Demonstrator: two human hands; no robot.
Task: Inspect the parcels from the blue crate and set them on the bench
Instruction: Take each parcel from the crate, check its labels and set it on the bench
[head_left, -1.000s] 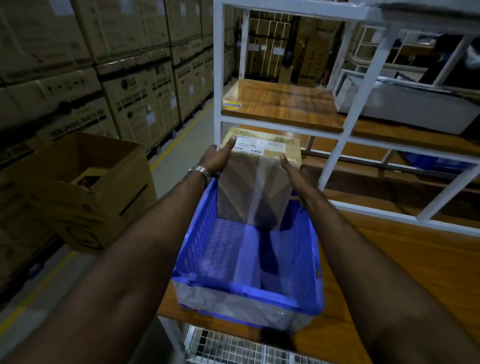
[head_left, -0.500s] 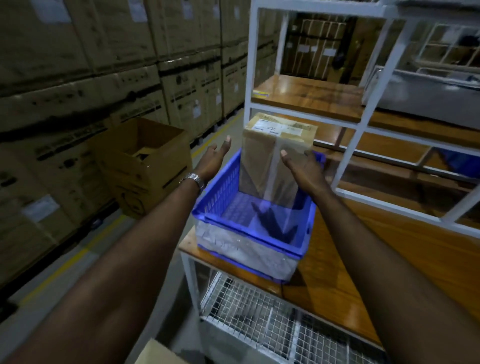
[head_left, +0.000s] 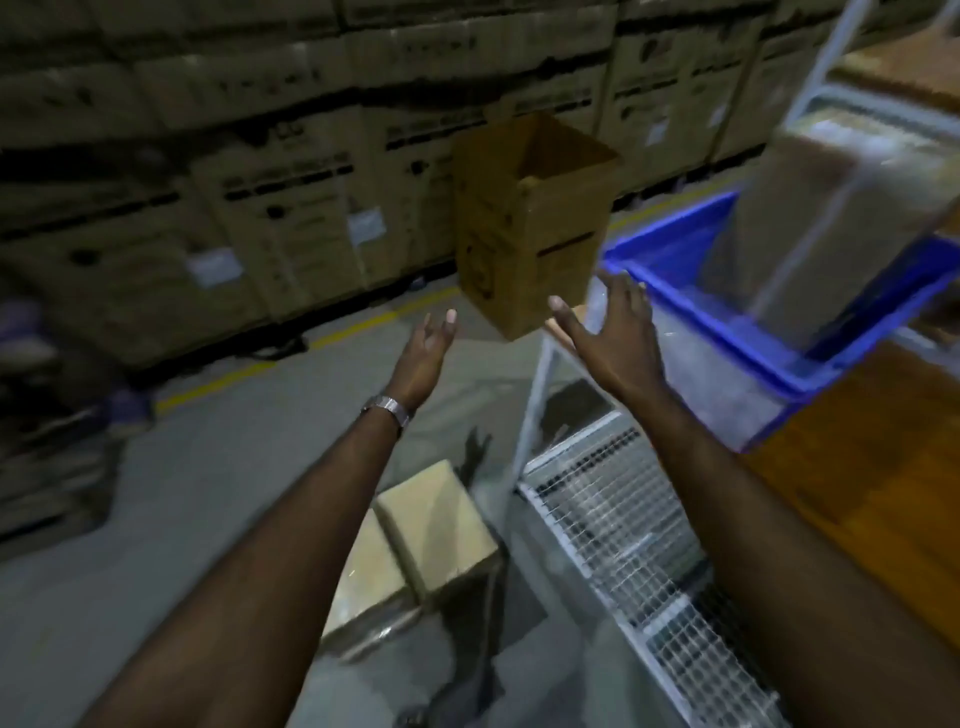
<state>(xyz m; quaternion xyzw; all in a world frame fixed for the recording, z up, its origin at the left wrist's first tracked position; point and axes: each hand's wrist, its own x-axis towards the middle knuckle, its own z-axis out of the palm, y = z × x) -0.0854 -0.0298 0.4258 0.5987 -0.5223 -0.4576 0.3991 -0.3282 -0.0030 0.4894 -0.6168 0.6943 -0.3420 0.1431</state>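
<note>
I see a wall of stacked cartons (head_left: 270, 171) across the aisle, with an open cardboard box (head_left: 530, 223) standing on the floor before it. At my right the wooden bench (head_left: 857, 493) carries the blue crate (head_left: 727, 306), and a plastic-wrapped parcel (head_left: 821, 223) stands upright inside it. Two more wrapped parcels (head_left: 421, 551) lie on the floor below my arms. My left hand (head_left: 423, 353) and right hand (head_left: 613, 338) hang in the air, fingers spread, holding nothing, the right one just beside the crate's near corner.
</note>
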